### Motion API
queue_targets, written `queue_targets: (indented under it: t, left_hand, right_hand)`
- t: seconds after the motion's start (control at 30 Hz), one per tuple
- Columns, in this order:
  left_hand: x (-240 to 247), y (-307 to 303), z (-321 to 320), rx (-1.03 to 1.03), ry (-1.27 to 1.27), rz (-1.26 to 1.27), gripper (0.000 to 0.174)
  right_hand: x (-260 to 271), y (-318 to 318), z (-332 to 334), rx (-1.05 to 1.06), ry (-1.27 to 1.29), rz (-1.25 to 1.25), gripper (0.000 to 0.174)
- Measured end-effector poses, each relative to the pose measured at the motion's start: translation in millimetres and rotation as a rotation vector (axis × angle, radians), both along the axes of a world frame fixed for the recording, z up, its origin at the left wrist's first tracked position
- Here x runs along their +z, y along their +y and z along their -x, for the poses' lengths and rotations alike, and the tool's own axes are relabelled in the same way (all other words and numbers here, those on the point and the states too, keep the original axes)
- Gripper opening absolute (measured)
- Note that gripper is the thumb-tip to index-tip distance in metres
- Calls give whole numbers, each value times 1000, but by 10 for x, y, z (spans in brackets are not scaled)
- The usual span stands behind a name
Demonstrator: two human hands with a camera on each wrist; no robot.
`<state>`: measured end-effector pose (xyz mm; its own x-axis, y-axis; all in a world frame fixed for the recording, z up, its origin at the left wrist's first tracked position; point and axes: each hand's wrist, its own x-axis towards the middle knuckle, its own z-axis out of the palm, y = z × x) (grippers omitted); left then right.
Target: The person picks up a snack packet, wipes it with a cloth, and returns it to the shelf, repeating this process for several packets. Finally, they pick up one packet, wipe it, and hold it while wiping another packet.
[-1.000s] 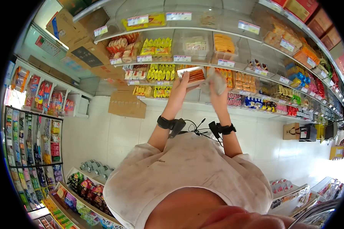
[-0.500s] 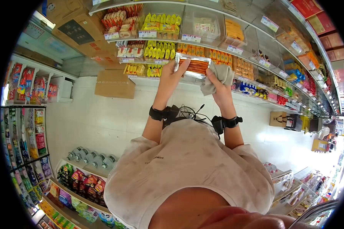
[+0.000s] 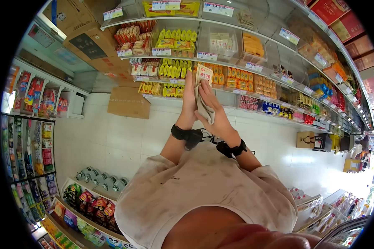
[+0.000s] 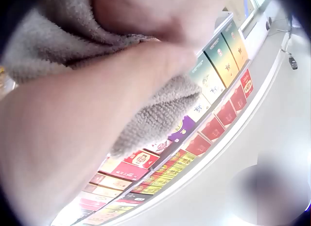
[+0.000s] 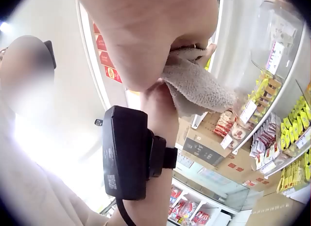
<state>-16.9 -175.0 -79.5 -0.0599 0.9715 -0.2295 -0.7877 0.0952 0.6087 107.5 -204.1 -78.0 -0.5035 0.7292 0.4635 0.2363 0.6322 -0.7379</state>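
Note:
In the head view, my left hand (image 3: 189,101) stands with straight fingers along the left side of a pale packet with red print (image 3: 205,76). My right hand (image 3: 215,111) holds a grey-beige cloth (image 3: 204,110) against the packet, its fingers over the front. The palms face each other with cloth and packet between them. In the left wrist view, folds of the cloth (image 4: 158,117) show beyond the right hand; the packet is hidden. A loose end of the cloth (image 5: 201,85) hangs out between the hands in the right wrist view.
Shelves of snack packs with a shelf edge (image 3: 232,65) lie just beyond the hands. A cardboard box (image 3: 129,103) sits on the floor at left. Large bottles (image 3: 99,178) and bagged snacks stand behind at lower left. Black cables hang near the wrists.
The packet has turned from its reddish side, lying across both hands, to an upright pale printed side. My right hand has moved left with the cloth, against the packet and left hand.

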Motion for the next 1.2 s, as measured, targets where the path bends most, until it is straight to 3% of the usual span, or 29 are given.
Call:
queue_targets:
  t: [0.2,0.33,0.43,0.5,0.57,0.63,0.67,0.77,0.8,0.9,0.97,1.07,1.2]
  left_hand:
    - [175,141,-510,-12,34,-54,61]
    - [109,341,-1065,-199,16,-137,67]
    - [25,432,-1450,-294,293,-150,67]
    - [-16,437,-1681,-294,536,-258,56]
    - [179,397,-1836,-343,838,-325,49]
    - [70,464,-1944,-345,873,-348,41]
    - [33,505,-1989,-347,892,-361,37]
    - [70,600,-2104,-202,1104,-502,30]
    - [85,620,-2181,-174,1084,-429,30]
    - [151,643,-2367,-119,1055,-279,29]
    - [204,645,-2416,-116,1078,-271,26]
    - [270,638,-2372,-376,1181,-375,27]
    - [137,659,-2229,-478,1195,-374,29]
  right_hand:
    - [77,349,-386,-73,21,-47,64]
    - [104,674,-938,-201,19,-120,62]
    - [37,924,-1376,-292,58,-158,56]
    - [-128,1099,-1662,-345,59,-144,53]
    - [-289,1225,-1890,-391,274,34,43]
    - [-362,1283,-2126,-479,454,301,38]
    - [-424,1338,-2264,-446,513,378,36]
    - [-211,1187,-2518,-275,1044,858,36]
    - [-214,1163,-2581,-204,1052,933,32]
    - [-175,1063,-2702,-215,743,587,23]
    - [-224,1110,-2799,-240,699,502,18]
    - [-238,1144,-2834,-330,673,411,16]
    - [-190,1151,-2815,-412,678,435,22]
